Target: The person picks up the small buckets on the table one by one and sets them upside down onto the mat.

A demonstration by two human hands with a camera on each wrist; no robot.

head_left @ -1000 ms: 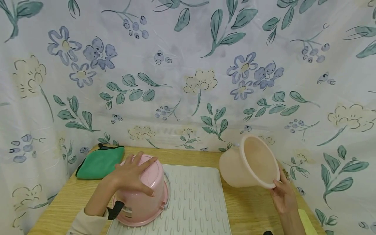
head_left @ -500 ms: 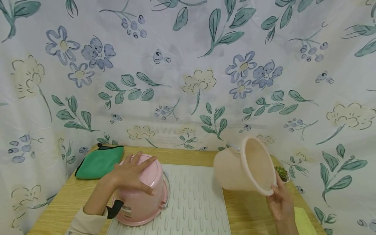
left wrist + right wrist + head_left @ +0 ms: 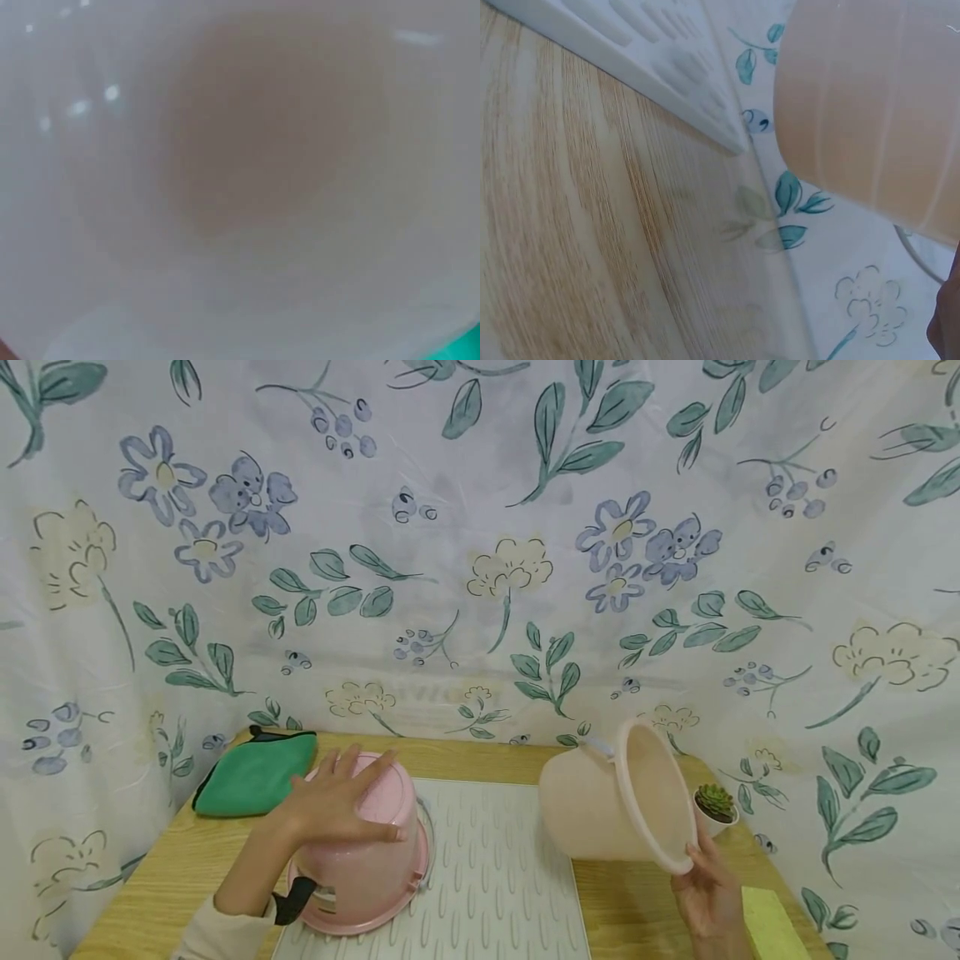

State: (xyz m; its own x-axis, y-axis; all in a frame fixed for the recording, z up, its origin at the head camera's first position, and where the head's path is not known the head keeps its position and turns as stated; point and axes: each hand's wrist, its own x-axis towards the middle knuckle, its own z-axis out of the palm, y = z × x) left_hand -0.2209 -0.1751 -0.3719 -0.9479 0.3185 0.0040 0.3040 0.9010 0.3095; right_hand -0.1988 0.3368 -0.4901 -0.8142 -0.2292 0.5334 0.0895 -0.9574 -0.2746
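Observation:
A pink bucket [image 3: 360, 885] stands upside down on the left part of a white ribbed mat [image 3: 495, 860]. My left hand [image 3: 337, 802] rests on its upturned base with the fingers spread. To the right, my right hand [image 3: 705, 885] grips the rim of a peach-coloured bucket [image 3: 585, 810], thumb at the near edge. That bucket lies tilted on its side in the air, its mouth facing right. In the right wrist view the peach bucket [image 3: 870, 112] is above the table, with part of the hand [image 3: 946, 315] at the edge. A blurred pale surface fills the left wrist view.
A green zip pouch [image 3: 258, 772] lies at the table's back left. On the right stand a small potted succulent [image 3: 715, 806] and a yellow cloth-like piece [image 3: 772, 922]. Behind the wooden table [image 3: 450, 752] hangs a floral curtain [image 3: 480, 527].
My right hand has carried the peach bucket left and slightly down, uncovering the succulent. My left hand stays on the pink bucket, its thumb a little shifted.

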